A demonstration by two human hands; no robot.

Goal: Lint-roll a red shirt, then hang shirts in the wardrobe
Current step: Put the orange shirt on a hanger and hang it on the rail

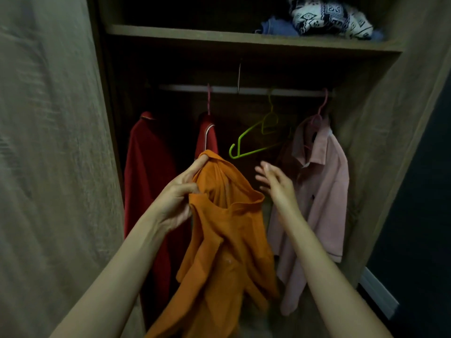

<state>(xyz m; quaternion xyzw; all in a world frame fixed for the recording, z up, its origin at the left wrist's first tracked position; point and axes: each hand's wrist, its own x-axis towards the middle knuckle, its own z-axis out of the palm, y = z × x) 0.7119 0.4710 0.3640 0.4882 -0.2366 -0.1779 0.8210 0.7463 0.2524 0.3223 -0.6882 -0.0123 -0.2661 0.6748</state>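
The wardrobe stands open before me, its door swung out on my left. Inside, a shelf runs across the top with a rail beneath it.

The orange shirt hangs from my left hand in front of the opening. Its collar is up near the level of the hanging shirts' shoulders and its body drapes down between my forearms.

A dark red shirt hangs at the far left of the rail. Its hanger is lost in shadow. The pink shirt hangs at the far right on a pink hanger. A second red shirt with pale collar trim hangs just behind the orange collar.

On the shelf's right end lies a black-and-white patterned cloth beside some blue fabric.

A bare green hanger dangles tilted from the rail, between the second red shirt and the pink one.

My left hand grips the orange shirt at its collar, one finger tucked up under the collar's top edge. My right hand holds nothing. Its fingers are loose and spread, and it sits below the green hanger, between the orange shirt and the pink one.
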